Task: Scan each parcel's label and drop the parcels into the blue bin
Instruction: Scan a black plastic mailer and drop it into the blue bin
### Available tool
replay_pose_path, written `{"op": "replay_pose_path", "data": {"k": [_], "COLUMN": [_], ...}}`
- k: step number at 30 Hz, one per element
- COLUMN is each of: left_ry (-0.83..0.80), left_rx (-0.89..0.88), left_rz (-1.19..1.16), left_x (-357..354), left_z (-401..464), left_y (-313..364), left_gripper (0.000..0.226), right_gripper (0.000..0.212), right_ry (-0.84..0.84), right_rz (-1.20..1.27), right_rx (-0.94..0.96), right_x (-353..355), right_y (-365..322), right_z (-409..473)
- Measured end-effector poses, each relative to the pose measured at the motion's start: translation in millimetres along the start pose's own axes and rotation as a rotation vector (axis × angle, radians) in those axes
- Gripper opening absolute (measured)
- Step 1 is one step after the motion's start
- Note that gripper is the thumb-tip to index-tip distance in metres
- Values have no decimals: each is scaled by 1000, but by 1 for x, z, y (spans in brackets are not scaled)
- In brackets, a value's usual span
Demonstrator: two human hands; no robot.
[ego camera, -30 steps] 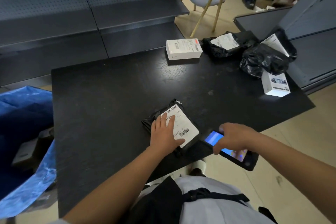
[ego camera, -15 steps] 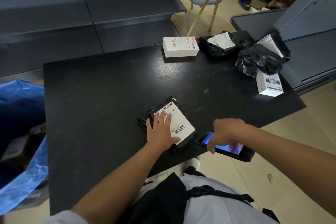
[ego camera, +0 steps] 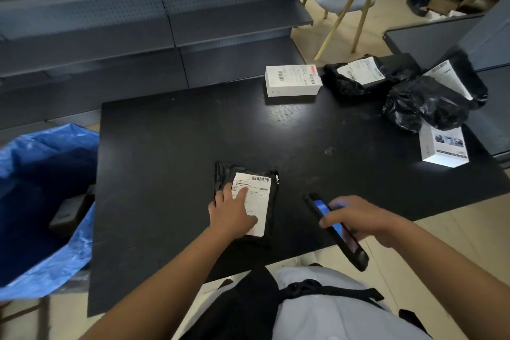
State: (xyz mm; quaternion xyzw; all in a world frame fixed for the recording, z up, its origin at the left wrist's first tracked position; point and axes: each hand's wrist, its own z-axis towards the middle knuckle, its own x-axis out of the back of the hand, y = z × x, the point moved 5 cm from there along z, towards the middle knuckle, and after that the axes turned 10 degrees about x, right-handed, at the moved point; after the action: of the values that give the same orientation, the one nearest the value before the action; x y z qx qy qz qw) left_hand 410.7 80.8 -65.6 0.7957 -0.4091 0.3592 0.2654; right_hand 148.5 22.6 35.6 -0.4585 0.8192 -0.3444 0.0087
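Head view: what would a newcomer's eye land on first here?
The left hand pressing flat on a black plastic parcel's white label near the black table's front edge. Right beside it, the right hand grips a black handheld scanner with a glowing blue screen. A blue bin waits at left.

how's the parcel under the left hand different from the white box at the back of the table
The black bag parcel is a flat, soft, dark plastic pouch; the white box is a rigid white carton that stands taller. The left hand rests on the bag parcel near the table's front edge; the white box sits untouched. Both carry white barcode labels facing up.
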Motion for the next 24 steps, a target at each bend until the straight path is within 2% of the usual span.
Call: {"op": "replay_pose_path", "data": {"k": [5, 13, 17, 20, 24], "left_ry": [51, 67, 131, 187, 303], "left_rx": [199, 422, 626, 749, 860], "left_rz": [-115, -237, -456, -616, -722], "left_x": [-27, -27, -15, -9, 26], "left_z": [-20, -32, -50, -72, -97], "left_y": [12, 14, -35, -85, -165], "left_gripper": [108, 112, 107, 105, 100], "right_gripper": [22, 57, 71, 72, 94], "right_ry": [76, -55, -138, -189, -249], "right_rz": [247, 303, 269, 256, 231], "right_rx": [138, 254, 336, 377, 413], "right_x": [5, -3, -21, -39, -69], "right_y": [11, -11, -40, -61, -88], "right_z": [8, 40, 51, 57, 60]}}
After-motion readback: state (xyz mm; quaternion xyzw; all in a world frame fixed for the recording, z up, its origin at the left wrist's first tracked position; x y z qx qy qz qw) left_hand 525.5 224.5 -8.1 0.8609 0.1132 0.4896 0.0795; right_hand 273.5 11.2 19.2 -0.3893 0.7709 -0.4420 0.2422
